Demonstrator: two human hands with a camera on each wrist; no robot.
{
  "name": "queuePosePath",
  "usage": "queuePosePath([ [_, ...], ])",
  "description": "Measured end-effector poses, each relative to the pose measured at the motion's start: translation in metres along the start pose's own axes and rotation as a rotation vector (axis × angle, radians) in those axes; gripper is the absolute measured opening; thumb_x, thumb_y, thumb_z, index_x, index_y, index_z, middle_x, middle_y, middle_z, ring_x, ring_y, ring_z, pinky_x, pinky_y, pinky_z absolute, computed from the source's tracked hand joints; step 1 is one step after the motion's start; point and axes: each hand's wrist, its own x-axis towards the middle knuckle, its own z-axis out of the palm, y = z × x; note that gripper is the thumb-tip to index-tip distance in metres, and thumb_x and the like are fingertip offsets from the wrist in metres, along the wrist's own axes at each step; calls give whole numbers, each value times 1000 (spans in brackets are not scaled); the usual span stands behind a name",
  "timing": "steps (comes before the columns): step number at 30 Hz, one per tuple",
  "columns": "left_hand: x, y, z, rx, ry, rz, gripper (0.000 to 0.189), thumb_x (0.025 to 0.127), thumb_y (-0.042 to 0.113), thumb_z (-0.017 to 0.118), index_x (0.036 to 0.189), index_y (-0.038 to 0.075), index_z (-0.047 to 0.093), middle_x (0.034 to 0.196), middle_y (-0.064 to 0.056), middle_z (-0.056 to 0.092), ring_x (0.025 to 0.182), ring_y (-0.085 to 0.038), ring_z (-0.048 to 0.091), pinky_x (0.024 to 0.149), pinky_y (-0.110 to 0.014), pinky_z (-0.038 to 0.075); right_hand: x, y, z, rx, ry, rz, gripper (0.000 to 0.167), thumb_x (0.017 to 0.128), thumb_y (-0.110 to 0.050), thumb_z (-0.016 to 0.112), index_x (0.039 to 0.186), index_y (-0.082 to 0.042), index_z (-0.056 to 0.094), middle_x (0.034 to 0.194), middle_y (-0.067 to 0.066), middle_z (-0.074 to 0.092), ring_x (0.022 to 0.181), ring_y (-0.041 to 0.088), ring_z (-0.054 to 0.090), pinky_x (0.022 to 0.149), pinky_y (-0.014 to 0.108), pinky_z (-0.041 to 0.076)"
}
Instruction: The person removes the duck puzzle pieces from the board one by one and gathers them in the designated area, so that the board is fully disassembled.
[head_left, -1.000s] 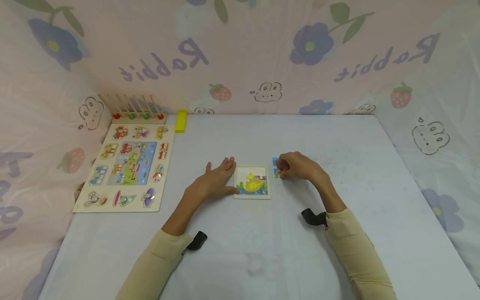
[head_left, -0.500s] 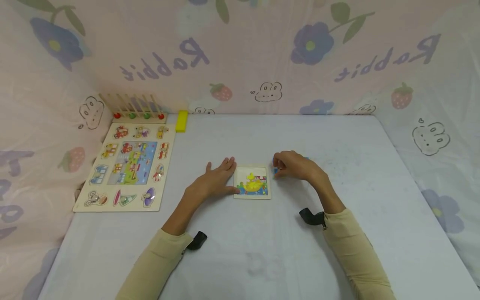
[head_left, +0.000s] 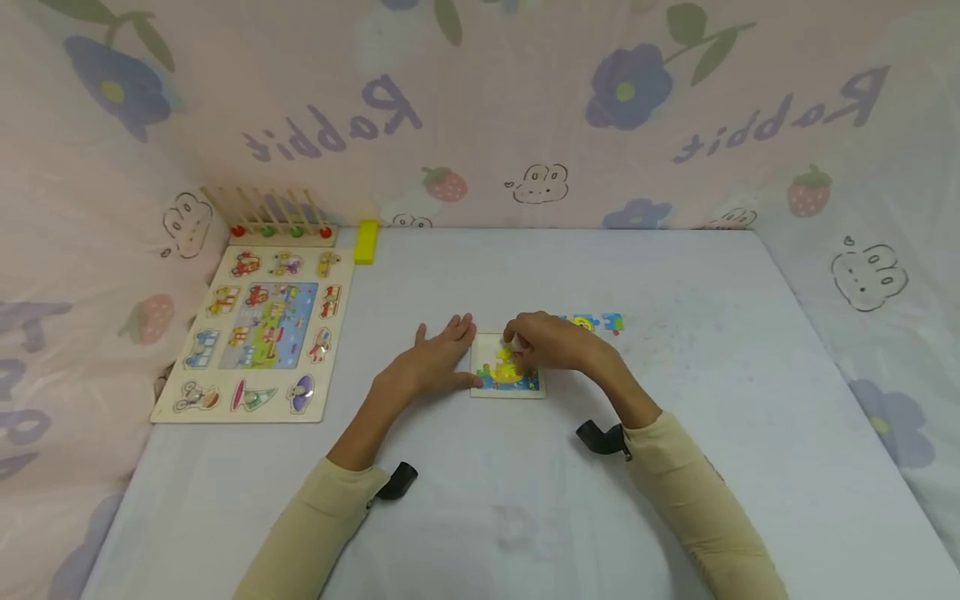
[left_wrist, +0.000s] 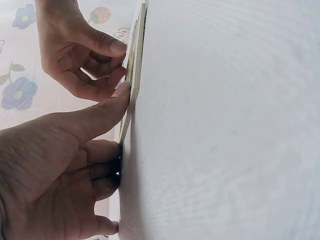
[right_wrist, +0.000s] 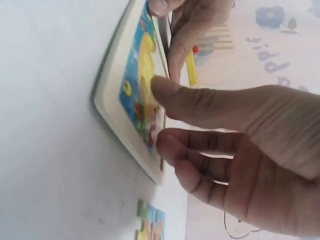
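A small square jigsaw tray (head_left: 507, 396) with a yellow duck picture lies mid-table. My left hand (head_left: 427, 362) steadies its left side with fingers extended. In the left wrist view, that hand's thumb (left_wrist: 120, 92) touches the tray's edge. My right hand (head_left: 555, 340) is over the tray's upper right part. In the right wrist view, its thumb (right_wrist: 167, 89) and curled fingers pinch at a puzzle piece, which they mostly hide. The duck's lower body and blue water show in the tray. Several loose puzzle pieces (head_left: 613, 322) lie just beyond the right hand, some partly covered by it.
A large wooden vehicle puzzle board (head_left: 318, 400) lies at the left. Behind it stands a peg rack (head_left: 281, 237) with red and green beads. A yellow block (head_left: 365, 242) lies beside the rack. Patterned cloth walls border the table's back and sides.
My right hand has moved left from the loose pieces to above the tray, uncovering pieces at the right. My left hand has stayed at the tray's left side.
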Motion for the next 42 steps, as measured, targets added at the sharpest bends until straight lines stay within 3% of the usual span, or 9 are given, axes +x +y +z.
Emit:
queuePosePath([
  [16,-1,1,0,-9,-1,-5,96,99,49,68,167,6,16,177,-9,6,167,-28,5,131,-66,2,3,-9,9,-82,14,20,42,82,-9,89,118,-1,70,95,8,65,83,16,56,78,27,51],
  [24,0,0,1,-8,-9,-12,97,99,50,68,167,6,15,177,-8,5,167,-27,3,131,-67,1,5,-10,12,-102,5,44,44,82,-11,89,119,-3,66,88,3,62,82,16,56,78,28,49],
  [38,1,1,-1,-16,-12,-14,96,99,49,68,167,8,15,177,-7,4,167,-26,3,131,-66,1,3,-7,13,-93,41,41,46,82,-11,89,116,-6,59,86,3,62,78,16,56,73,27,47],
  [42,0,1,-2,-14,-17,-13,96,99,48,68,167,7,15,177,-7,4,167,-27,3,131,-66,1,3,-6,12,-69,52,26,43,82,-9,89,110,-8,56,83,2,59,77,15,55,71,27,46],
])
